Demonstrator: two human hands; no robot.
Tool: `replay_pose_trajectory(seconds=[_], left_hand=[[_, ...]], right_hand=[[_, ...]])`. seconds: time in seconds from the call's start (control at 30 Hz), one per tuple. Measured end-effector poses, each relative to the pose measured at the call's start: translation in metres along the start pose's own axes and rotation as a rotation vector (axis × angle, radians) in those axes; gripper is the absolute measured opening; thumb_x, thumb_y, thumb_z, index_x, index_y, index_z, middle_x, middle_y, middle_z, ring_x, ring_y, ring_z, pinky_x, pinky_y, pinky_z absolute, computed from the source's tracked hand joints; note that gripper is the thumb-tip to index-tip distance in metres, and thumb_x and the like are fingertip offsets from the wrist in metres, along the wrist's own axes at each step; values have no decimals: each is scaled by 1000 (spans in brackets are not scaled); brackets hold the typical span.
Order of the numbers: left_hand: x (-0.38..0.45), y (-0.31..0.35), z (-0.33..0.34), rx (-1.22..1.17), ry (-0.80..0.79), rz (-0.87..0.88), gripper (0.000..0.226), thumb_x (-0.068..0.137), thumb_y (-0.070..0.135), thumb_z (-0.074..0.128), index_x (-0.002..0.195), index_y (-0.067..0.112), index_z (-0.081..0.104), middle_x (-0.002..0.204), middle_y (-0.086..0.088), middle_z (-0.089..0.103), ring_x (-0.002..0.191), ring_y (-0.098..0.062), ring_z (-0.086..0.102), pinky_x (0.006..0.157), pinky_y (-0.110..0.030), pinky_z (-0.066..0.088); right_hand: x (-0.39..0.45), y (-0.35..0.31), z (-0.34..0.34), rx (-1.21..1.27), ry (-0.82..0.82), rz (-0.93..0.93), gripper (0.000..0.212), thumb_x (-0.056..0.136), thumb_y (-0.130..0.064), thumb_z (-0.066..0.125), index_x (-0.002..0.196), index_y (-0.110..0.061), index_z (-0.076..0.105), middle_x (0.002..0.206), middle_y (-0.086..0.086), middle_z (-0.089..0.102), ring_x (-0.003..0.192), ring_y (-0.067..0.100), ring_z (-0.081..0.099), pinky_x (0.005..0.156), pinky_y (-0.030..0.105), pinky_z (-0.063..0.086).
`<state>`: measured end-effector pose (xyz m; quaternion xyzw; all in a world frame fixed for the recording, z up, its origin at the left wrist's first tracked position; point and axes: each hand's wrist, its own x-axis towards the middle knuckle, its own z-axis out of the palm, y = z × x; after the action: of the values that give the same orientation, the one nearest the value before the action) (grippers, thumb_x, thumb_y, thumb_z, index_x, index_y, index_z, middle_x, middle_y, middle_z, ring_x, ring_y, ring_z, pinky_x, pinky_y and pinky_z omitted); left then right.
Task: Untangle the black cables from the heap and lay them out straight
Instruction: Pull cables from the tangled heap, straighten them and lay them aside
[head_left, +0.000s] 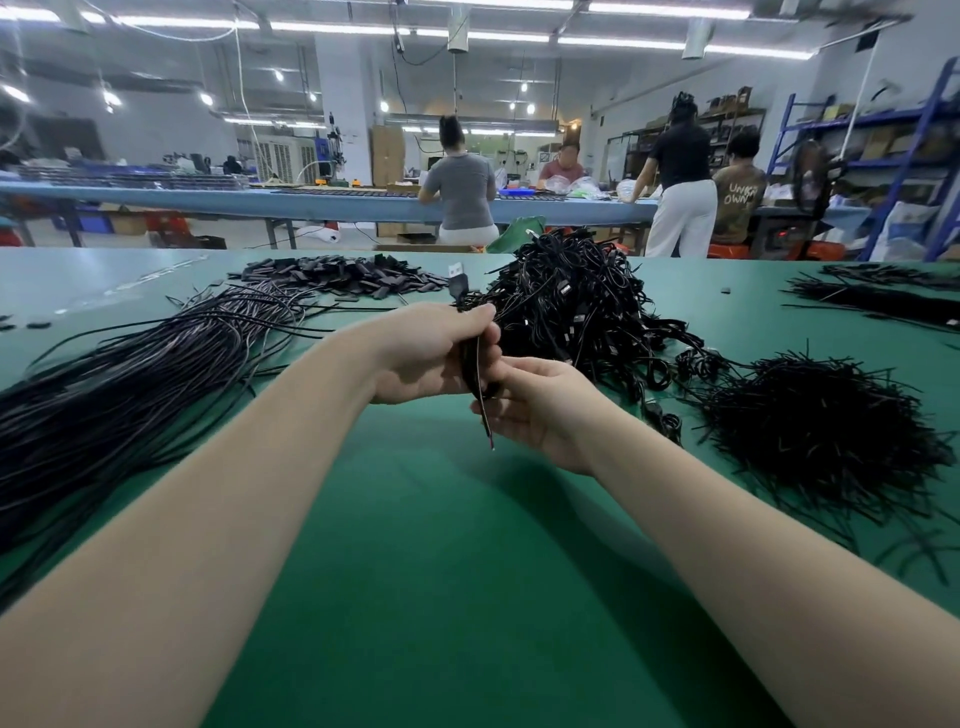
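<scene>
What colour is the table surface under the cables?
Green, seen in the head view: table.

Left hand (434, 353) grips a folded black cable (475, 364), USB plug (458, 278) sticking up above the fist; right hand (535, 408) pinches its lower end. Tangled heap (576, 301) just behind on green table (441, 571), straightened cables (130, 384) laid left, cut ties pile (821, 436) right

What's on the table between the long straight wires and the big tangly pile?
In the head view, the hands: the left hand grips a folded black cable, the right hand holds its lower end, between the straight cables and the tangled heap.
</scene>
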<state>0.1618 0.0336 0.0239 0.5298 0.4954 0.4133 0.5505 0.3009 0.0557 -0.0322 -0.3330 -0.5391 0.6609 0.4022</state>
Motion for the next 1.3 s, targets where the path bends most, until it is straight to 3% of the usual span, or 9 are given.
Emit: replay_pose_trajectory(seconds=[0.13,0.23,0.33,0.7,0.8,0.93,1.0,1.07,1.3], left_hand=[[4,-3,-1,395,161,-29,35,101,45,40,78,22,54,82,2,48,71,-13,44,67,-26,36],[7,-7,-1,283,139,10,31,101,42,39,84,23,56,101,6,58,96,-11,49,81,-26,38],[10,-9,5,82,150,48,29,102,34,41,84,20,58,104,2,63,99,-14,54,100,-33,39],[24,-24,25,114,258,163,34,103,35,39,79,20,59,80,0,53,74,-14,49,68,-26,42],[25,-29,27,171,195,153,34,103,35,39,89,21,67,84,1,61,79,-10,56,77,-26,50],[25,-39,18,841,393,464,35,99,35,45,90,11,68,75,-3,61,76,-22,55,74,-35,44],[23,-49,15,1245,633,759,20,93,26,50,108,16,60,96,-4,60,93,-27,58,78,-36,44],[22,-62,13,1464,749,974,40,86,15,50,125,22,52,121,-6,55,113,-30,54,89,-39,42],[24,-79,2,1771,610,936,31,87,17,53,115,12,65,107,-4,66,110,-28,61,93,-35,35]], right_hand=[[3,2,-2,-94,35,-9,23,99,-32,50,86,-16,62,68,-6,64,57,12,62,63,26,55],[2,3,0,-123,-6,-21,37,90,-53,54,83,-18,64,73,-4,62,63,18,63,71,34,54],[-1,2,0,-122,-91,-44,35,92,-48,55,99,-15,63,86,-3,58,64,15,64,75,36,53],[2,10,15,-695,113,-300,24,101,-28,34,79,-20,40,73,1,49,51,19,59,57,34,50],[9,14,7,-835,183,-310,24,102,-26,28,91,-14,45,73,2,50,66,25,55,61,29,44],[16,16,-4,-759,276,-227,29,102,-28,27,78,-17,39,70,-3,41,77,22,47,72,37,42],[17,17,-8,-816,301,-208,33,102,-29,28,72,-18,34,72,-2,41,71,22,43,67,34,37],[15,15,-11,-943,240,-207,33,103,-29,29,73,-17,35,74,-1,43,68,18,41,65,31,30],[14,-2,-23,-1380,-45,-184,27,104,-30,30,96,-8,43,108,20,58,91,31,52,72,31,32]])
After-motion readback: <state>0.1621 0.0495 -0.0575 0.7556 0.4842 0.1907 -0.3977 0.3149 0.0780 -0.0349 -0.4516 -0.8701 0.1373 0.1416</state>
